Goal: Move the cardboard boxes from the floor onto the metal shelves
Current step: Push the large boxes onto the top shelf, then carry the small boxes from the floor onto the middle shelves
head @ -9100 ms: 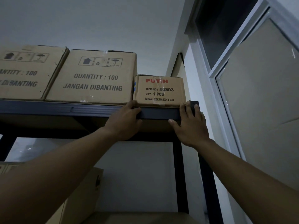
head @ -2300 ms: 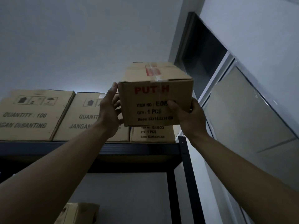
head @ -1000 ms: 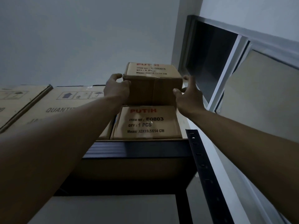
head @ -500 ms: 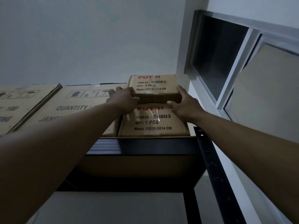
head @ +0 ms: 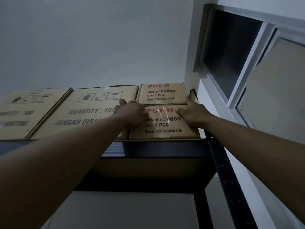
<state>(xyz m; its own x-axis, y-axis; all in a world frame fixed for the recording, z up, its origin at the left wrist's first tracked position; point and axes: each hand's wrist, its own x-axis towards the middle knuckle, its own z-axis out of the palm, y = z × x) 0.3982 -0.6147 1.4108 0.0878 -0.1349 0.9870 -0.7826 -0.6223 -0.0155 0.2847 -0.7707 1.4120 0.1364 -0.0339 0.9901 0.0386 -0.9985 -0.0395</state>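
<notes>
Two small cardboard boxes printed PUTIH are stacked at the right end of the top metal shelf (head: 158, 148). The upper small box (head: 162, 94) lies squarely on the lower small box (head: 165, 128). My left hand (head: 132, 113) touches the upper box's lower left corner with its fingers against the front edge. My right hand (head: 192, 113) presses a fingertip at that box's lower right corner. Both arms reach up from below.
Two big boxes marked QUANTITY 100 fill the shelf to the left, one (head: 89, 111) next to the small boxes, another (head: 24, 113) at the far left. A black shelf post (head: 226, 177) runs down on the right. A window frame (head: 247, 63) is close on the right.
The second small box was lifted up and set on the first one. In the last half second it slid further back, and both hands now rest at its lower front corners.
</notes>
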